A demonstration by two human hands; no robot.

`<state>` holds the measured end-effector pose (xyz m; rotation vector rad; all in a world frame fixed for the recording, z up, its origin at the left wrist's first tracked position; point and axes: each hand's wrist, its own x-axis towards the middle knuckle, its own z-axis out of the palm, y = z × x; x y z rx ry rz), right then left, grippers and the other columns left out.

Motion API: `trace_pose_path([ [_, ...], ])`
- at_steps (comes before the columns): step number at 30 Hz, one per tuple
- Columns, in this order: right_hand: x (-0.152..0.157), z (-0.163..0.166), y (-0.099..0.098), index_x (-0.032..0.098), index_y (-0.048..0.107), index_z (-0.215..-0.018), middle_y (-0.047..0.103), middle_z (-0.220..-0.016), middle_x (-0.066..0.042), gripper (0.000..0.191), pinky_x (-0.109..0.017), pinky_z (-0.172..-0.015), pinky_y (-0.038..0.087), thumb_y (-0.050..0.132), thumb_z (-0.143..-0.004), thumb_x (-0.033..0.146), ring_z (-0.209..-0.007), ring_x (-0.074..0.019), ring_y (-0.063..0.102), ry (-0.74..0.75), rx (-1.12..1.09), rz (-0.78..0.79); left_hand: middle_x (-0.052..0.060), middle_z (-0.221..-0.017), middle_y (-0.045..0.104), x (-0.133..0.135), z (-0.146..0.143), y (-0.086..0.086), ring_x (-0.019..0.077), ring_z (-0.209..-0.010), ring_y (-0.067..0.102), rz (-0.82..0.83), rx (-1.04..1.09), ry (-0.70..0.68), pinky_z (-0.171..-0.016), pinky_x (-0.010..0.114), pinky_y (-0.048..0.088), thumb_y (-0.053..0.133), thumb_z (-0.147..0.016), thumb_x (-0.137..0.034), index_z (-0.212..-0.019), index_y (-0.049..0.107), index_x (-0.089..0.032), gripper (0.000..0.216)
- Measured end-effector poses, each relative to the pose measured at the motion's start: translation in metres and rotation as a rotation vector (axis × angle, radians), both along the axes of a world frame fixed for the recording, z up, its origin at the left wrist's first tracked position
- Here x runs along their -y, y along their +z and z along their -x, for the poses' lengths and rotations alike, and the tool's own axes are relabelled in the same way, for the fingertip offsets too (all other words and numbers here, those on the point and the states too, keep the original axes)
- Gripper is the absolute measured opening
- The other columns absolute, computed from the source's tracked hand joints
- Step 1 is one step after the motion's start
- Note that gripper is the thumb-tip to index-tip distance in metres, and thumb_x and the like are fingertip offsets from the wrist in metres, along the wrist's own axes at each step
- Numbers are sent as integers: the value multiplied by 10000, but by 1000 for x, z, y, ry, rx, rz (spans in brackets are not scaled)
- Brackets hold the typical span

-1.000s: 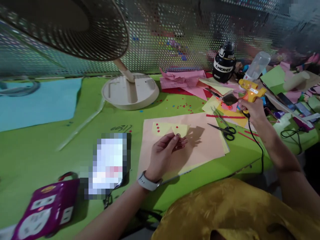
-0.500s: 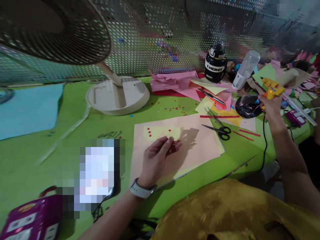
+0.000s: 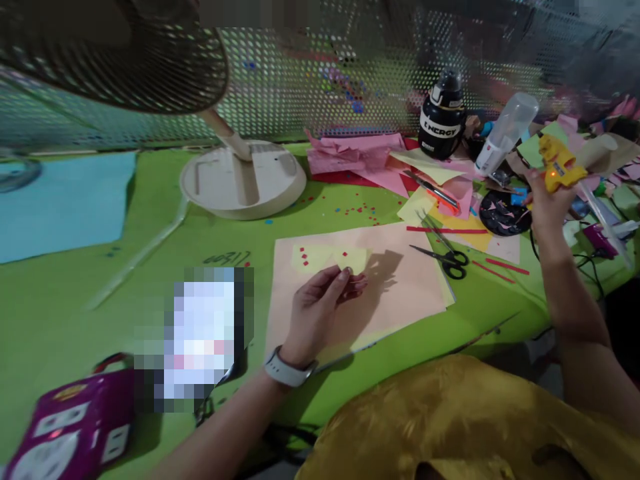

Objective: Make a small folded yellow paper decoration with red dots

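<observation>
My left hand [image 3: 317, 310], with a watch at the wrist, is closed in a pinch above a sheet of peach paper [image 3: 400, 293]. Whatever its thumb and fingertips hold, if anything, is too small or hidden to make out. Just beyond the fingertips lies a pale yellow paper piece [image 3: 325, 255] with several tiny red squares on it. Over at the right, my right hand [image 3: 550, 203] grips a yellow glue gun [image 3: 560, 167] whose small orange light is lit. Below and left of the gun sits a round black dish [image 3: 503, 217] holding dark scraps.
Black scissors [image 3: 453, 263], red paper strips [image 3: 445, 231] and a cutter knife [image 3: 433, 192] lie right of the peach sheet. Behind stand a black bottle [image 3: 443, 120] and a fan base [image 3: 245, 183]. A phone [image 3: 205, 340] and purple power strip [image 3: 75, 427] are at left.
My right hand has turned the glue gun so its nozzle points more upward. My left hand keeps its pinch over the paper. The whole view has shifted slightly.
</observation>
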<state>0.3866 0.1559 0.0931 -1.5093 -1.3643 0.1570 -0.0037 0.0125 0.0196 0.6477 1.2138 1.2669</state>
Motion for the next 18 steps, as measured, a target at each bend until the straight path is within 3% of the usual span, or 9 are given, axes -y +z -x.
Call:
trace_pose_path([
  [2, 17, 28, 0, 171, 570, -920, 661, -942, -90, 129, -219, -428, 410, 619, -862, 276, -453, -31, 472, 53, -59, -7, 57, -782, 765, 0, -2, 0, 187, -684, 730, -11, -11, 12, -714, 319, 616, 853, -652, -472, -827, 696, -181, 374],
  [3, 25, 45, 2, 171, 598, -898, 675, -902, -78, 133, -226, -415, 405, 644, -847, 285, -443, -41, 483, 162, -120, 46, 63, -790, 767, 0, -3, 0, 199, -702, 736, -9, -12, 9, -717, 327, 617, 853, -650, -474, -825, 696, -181, 375],
  [6, 50, 93, 6, 186, 602, -702, 538, -534, 44, 211, -220, -394, 414, 741, -771, 329, -388, -60, 452, 373, -216, 207, 80, -816, 773, 0, -4, 1, 226, -749, 748, -7, -8, 24, -710, 334, 618, 856, -632, -492, -828, 699, -173, 406],
  [10, 74, 141, 2, 203, 670, -766, 541, -526, 56, 223, -205, -330, 399, 736, -771, 416, -368, -63, 416, 658, -265, 458, 95, -855, 779, -1, -4, 3, 246, -805, 756, -11, 5, 5, -728, 352, 624, 841, -639, -524, -840, 709, -165, 432],
  [13, 83, 160, -12, 220, 687, -783, 609, -596, 37, 240, -225, -340, 458, 717, -783, 458, -368, -70, 442, 794, -158, 565, 89, -816, 776, -1, -4, 3, 257, -826, 758, -17, 28, -1, -736, 357, 628, 833, -651, -525, -851, 719, -163, 429],
  [18, 85, 170, -37, 284, 723, -984, 706, -802, 0, 243, -317, -503, 595, 581, -898, 461, -582, -164, 653, 880, 244, 474, 77, -872, 774, -2, -5, 0, 279, -935, 746, -35, 66, 17, -773, 359, 625, 837, -645, -518, -873, 710, -168, 437],
])
